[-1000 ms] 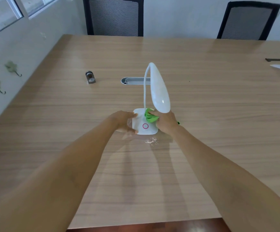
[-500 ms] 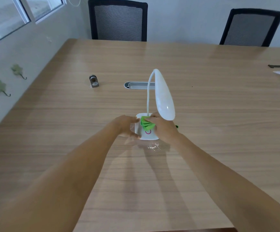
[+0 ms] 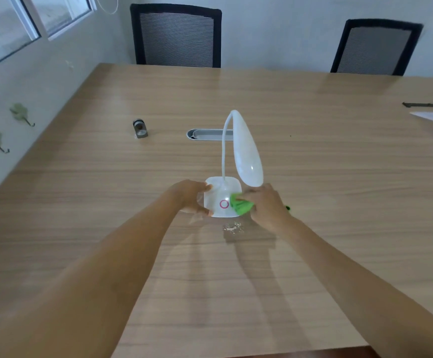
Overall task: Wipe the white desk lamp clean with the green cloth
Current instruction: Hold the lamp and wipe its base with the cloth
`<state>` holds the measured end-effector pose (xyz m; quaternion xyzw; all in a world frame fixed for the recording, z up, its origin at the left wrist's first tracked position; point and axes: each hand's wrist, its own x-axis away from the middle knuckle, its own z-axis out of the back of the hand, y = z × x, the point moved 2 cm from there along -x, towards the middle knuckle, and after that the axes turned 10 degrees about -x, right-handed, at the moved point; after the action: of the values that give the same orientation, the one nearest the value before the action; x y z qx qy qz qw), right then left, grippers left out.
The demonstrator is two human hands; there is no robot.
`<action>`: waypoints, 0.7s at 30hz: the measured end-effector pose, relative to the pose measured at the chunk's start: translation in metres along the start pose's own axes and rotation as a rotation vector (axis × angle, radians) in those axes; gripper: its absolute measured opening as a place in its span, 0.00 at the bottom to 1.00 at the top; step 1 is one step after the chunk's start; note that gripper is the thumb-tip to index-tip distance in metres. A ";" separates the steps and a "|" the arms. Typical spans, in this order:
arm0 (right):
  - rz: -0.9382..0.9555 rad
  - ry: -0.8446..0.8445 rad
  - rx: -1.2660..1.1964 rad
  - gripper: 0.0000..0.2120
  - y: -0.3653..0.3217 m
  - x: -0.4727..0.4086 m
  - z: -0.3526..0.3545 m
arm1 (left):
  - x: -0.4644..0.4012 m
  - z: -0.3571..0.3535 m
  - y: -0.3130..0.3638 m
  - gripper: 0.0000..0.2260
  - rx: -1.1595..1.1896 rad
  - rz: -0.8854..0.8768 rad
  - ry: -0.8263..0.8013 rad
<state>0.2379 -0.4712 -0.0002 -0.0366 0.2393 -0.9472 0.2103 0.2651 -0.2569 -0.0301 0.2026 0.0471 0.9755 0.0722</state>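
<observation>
Wiping the base was the step in hand, as I read it. The white desk lamp [image 3: 236,177] stood upright at frame centre on the wooden table [image 3: 339,177], its square base [image 3: 222,196] just below centre w/ a pink ring [image 3: 224,204] on top; the neck curved up and the head drooped over the base's right side. My right hand [image 3: 267,205] was closed round the bunched green cloth [image 3: 240,205], pressing it on the base's right front corner, touching the ring's edge. My left hand [image 3: 191,198] gripped the base's left edge, fingers curled above and below, steadying it.

Neck and head looked untouched by the cloth at that moment, so prob. early-to-mid task. Next move, I judged: finish the base top, then run the cloth up the thin neck, keeping the left hand clamped since the lamp looked top-heavy.

Containers: only a grey oval tray-like slot [image 3: 205,134] set in the table behind the lamp; nothing visible in it. A small metal object [image 3: 140,129] sat to the upper left, two black chairs [image 3: 176,34] along the top. Whitish specks [image 3: 233,227] lay on the table just below the base.
</observation>
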 end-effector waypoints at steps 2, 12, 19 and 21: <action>-0.117 0.096 -0.114 0.18 0.003 -0.023 0.005 | 0.001 0.001 0.001 0.45 -0.010 0.002 0.000; -0.104 -0.105 0.009 0.22 -0.005 0.002 -0.020 | 0.007 0.007 0.008 0.43 -0.082 -0.003 -0.020; -0.120 -0.094 0.010 0.23 0.002 0.008 0.004 | 0.008 0.010 0.010 0.44 -0.097 -0.003 -0.032; -0.182 0.029 -0.067 0.16 -0.001 -0.014 0.010 | 0.007 0.009 0.010 0.44 -0.091 0.001 -0.030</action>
<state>0.2523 -0.4690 0.0093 -0.0515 0.2696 -0.9542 0.1187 0.2612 -0.2647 -0.0184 0.2136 0.0017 0.9735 0.0813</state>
